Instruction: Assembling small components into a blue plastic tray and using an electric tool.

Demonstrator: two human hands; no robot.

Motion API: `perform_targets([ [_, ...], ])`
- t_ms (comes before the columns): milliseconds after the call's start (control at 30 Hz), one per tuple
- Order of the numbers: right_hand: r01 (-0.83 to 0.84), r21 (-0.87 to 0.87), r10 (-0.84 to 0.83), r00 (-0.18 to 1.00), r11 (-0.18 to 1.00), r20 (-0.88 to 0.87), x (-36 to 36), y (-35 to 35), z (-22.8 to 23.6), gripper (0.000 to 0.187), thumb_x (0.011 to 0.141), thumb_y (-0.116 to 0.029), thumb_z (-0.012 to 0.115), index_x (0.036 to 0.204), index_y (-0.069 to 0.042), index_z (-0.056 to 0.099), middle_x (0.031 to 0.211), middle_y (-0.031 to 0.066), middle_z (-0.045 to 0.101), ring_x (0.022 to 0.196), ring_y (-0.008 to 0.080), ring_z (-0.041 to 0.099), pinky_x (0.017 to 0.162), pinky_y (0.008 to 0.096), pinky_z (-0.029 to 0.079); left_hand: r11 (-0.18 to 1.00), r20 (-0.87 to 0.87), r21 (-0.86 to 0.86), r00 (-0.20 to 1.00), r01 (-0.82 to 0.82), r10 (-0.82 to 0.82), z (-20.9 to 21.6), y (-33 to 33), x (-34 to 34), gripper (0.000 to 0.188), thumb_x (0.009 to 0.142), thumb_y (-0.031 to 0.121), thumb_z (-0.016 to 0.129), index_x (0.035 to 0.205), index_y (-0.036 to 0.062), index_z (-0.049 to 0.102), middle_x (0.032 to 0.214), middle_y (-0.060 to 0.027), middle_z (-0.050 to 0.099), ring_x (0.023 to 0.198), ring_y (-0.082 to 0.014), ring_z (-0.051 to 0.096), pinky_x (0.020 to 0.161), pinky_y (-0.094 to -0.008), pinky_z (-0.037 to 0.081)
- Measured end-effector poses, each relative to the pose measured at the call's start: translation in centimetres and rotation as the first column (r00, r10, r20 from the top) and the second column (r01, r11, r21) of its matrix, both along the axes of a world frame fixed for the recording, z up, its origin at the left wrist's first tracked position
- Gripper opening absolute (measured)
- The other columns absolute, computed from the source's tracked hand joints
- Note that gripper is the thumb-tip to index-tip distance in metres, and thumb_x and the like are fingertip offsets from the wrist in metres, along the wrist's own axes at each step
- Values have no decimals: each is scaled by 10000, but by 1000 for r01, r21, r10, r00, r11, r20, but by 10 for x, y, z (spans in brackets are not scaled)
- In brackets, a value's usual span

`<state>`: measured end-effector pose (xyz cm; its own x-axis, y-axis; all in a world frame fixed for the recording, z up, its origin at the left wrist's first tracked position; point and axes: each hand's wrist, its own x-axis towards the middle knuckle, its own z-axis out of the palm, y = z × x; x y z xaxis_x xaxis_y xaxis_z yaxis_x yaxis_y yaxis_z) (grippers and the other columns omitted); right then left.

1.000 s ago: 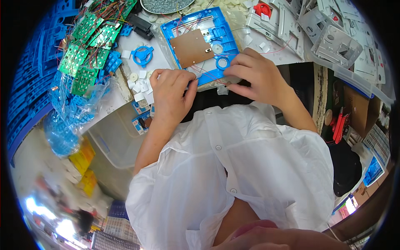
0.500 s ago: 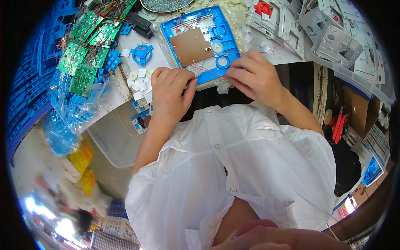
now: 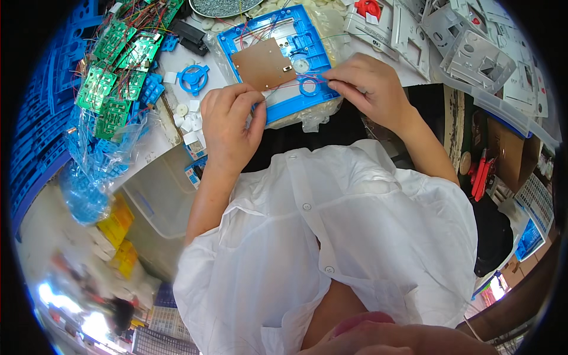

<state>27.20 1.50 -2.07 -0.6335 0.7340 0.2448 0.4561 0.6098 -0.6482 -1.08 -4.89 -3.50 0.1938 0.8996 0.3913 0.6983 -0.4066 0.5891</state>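
Observation:
A blue plastic housing (image 3: 281, 110) lies tilted in front of me, with a brown circuit board (image 3: 260, 64) on its left half. Thin red wires (image 3: 296, 83) run across its near part, above a round ring (image 3: 308, 87) moulded in the frame. My right hand (image 3: 374, 89) pinches the wires between thumb and forefinger at the housing's right edge. At the near left corner my left hand (image 3: 232, 121) is closed, thumb against fingers. A thin wire end shows by those fingertips, but what they hold is hidden.
Green circuit boards (image 3: 112, 89) with wires are heaped at the left, over blue parts in a plastic bag (image 3: 89, 189). A blue three-spoked ring (image 3: 193, 80) and small white pieces lie beside the housing. Grey-white casings (image 3: 479, 62) are piled at right. A round dish (image 3: 225, 5) stands behind.
My right hand has moved up and away from the near edge, drawing the red wires across the round ring. My left hand and the housing appear slightly further left in the picture.

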Motion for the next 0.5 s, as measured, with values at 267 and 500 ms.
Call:
perform_targets([
  [267,-89,59,82,989,994,123,-6,-8,15,184,825,-67,784,962,-69,662,1050,34,656,915,256,615,717,361,548,999,-8,-31,999,32,-32,-7,-5,0,210,781,39,783,942,110,669,1012,-27,687,918,-261,624,896,-411,429],
  [500,-274,119,251,952,954,177,-8,4,14,233,776,-34,794,954,-62,647,1063,48,635,951,271,605,710,367,556,999,-29,-42,999,26,-27,-7,-3,-2,198,800,49,776,947,122,665,1017,-13,697,935,-231,644,940,-412,403],
])
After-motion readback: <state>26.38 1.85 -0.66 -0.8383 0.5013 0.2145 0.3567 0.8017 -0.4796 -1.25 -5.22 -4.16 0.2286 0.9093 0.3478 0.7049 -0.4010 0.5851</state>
